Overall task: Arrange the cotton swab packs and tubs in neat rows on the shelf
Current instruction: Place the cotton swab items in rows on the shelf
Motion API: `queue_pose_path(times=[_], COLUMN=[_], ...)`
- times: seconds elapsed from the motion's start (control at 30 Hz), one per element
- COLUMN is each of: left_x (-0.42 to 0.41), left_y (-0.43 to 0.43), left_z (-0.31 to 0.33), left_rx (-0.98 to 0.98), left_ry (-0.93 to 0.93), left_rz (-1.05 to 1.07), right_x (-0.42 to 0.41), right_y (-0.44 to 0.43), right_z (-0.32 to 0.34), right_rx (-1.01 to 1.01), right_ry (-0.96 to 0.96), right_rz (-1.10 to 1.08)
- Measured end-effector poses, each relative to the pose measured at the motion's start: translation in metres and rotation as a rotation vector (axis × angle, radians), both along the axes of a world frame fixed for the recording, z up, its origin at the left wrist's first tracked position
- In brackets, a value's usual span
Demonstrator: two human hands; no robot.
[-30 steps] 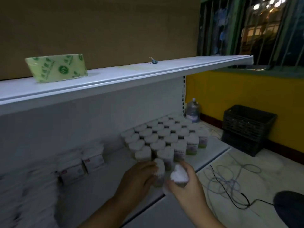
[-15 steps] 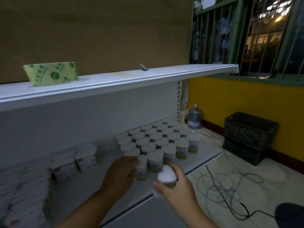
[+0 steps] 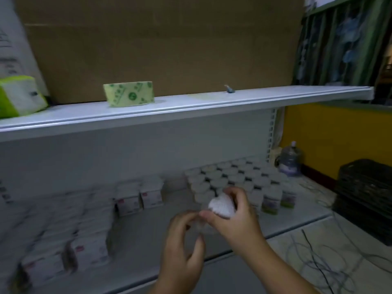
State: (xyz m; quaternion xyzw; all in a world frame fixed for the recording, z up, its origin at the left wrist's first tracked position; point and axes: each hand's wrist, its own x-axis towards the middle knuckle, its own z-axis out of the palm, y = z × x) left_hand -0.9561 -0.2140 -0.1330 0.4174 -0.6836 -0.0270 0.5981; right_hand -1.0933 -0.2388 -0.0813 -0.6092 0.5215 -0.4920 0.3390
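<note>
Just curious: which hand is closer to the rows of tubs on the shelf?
Right. The right hand, gripping a heart-shaped tub, is just before the tub rows; the left hand sits nearer the shelf front.

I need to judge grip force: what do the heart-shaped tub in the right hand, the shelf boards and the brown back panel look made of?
Heart-shaped tub: probably thin clear plastic, white swab tips showing through the top; blur leaves doubt.
Shelf boards: likely painted sheet metal, smooth pale finish, folded front lip.
Brown back panel: matte cardboard, by its flat brown face and crease line.
</note>
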Motion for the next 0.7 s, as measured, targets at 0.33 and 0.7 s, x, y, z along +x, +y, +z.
queue_pose_path(times=[0.33,0.7], left_x=[0.05,0.072], left_y=[-0.042,-0.104], left_z=[-0.004,-0.057], left_rx=[0.505,0.607], left_ry=[0.314,0.27], left_rz=[0.121,0.175], right_x=[0.078,0.099], right_y=[-0.052,-0.17], right_z=[0.035,0.033], right_rx=[0.006,-0.091], right_ry=[0.517,0.802], right_rz=[0.376,0.109])
